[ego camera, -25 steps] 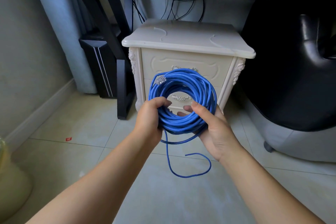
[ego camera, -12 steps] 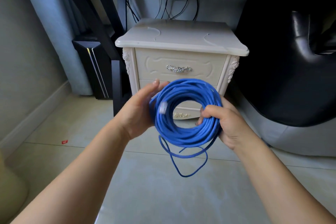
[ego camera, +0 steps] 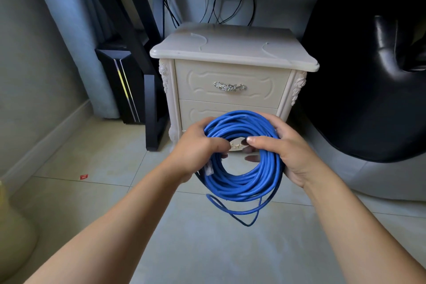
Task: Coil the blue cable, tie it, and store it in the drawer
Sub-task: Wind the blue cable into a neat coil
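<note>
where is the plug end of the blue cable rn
In the head view the clear plug sits on the left edge of the blue cable coil, just under the left hand that holds the coil, in front of the white nightstand.

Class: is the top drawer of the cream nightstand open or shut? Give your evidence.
Shut. The top drawer front sits flush in the nightstand frame, no interior showing. The left hand and right hand grip the blue cable.

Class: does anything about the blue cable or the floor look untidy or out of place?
One loose loop hangs below the blue cable coil, not gathered in with the rest. A small red scrap lies on the floor tiles to the left.
</note>
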Available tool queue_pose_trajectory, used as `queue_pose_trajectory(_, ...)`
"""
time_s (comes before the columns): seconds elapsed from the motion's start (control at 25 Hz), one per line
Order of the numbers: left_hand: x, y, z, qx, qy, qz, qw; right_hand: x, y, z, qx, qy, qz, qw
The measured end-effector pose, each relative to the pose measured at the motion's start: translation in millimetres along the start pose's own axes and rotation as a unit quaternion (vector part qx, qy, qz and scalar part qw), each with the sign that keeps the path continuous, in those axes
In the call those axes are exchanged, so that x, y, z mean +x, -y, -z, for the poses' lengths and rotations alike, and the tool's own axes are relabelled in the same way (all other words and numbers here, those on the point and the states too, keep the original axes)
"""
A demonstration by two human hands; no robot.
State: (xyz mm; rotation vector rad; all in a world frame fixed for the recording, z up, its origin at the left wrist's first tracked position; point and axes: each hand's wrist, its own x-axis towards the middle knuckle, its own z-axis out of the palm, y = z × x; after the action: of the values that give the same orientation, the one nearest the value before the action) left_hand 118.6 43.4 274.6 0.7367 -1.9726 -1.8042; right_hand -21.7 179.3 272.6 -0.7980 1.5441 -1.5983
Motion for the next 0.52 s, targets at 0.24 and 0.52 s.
queue_pose_trajectory(0.24, 2.1, -2.3, 4.1, -0.142, -0.104, 0.034, 0.984, -0.6, -5.3, -10.3, 0.102, -0.038, -0.033, 0.993)
queue_pose_trajectory(0.52, 1.1, 3.6, -15.0, -0.236, -0.192, 0.049, 0.951, 3.1, -26.5, -46.2, 0.147, -0.125, -0.016, 0.981)
